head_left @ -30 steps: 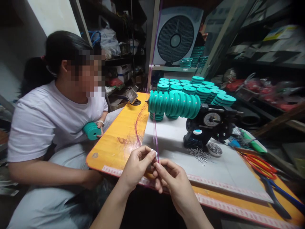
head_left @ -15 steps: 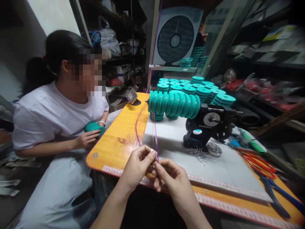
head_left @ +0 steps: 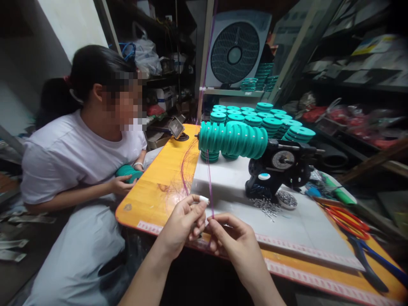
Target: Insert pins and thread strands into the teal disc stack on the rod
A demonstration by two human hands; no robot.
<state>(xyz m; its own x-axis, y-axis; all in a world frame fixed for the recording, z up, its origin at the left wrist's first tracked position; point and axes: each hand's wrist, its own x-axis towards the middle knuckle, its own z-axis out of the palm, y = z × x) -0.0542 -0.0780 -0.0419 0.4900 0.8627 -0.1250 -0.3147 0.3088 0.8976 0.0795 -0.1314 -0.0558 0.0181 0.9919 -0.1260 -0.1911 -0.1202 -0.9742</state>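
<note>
- Farthest left in my head view, a co-worker (head_left: 81, 157) in a white T-shirt sits holding green spools (head_left: 125, 171) in both hands.
- The orange tabletop (head_left: 156, 174) comes next, loose purple strands (head_left: 182, 165) trailing over it.
- My left hand (head_left: 183, 223), one fingertip wrapped in white, has its fingers curled against the thumb; I can't tell whether they grip anything.
- The purple thread (head_left: 211, 187) hangs from the spindle's row of green spools (head_left: 232, 138) down to my right hand (head_left: 236, 240).
- That right hand pinches it between thumb and forefinger, just beside my left.
- Right of the row I see the black winding machine (head_left: 277, 170), metal pellets (head_left: 267, 209) heaped at its base.
- Red-handled scissors (head_left: 349, 221) and pliers (head_left: 361, 255) lie at far right.
</note>
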